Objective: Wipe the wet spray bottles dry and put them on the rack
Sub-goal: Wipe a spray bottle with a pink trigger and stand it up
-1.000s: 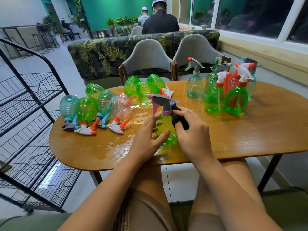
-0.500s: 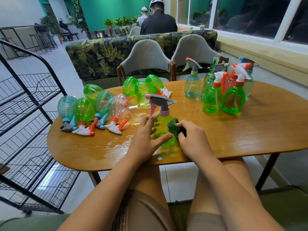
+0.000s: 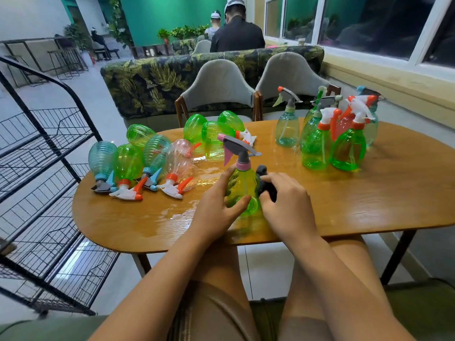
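Your right hand [image 3: 288, 203], pinching the cloth [image 3: 265, 182], has rubbed back up the bottle [image 3: 242, 190]; your left hand [image 3: 219, 203] grips that bottle upright. You're mid-wipe; next, carry it left to the rack [image 3: 56, 183].

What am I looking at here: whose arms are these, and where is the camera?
There is no machine here. These are a person's two bare arms, seen from one wide-angle camera worn on their head and looking forward and down. Left and right are therefore the person's own.

The left hand grips a yellow-green spray bottle that stands upright on the wooden table. The right hand holds a dark cloth against the bottle's side.

Toward the table's left are the lying bottles, on their sides, with a wet patch near them. Toward its right are the standing bottles. The black wire rack stands on the floor left of the table.
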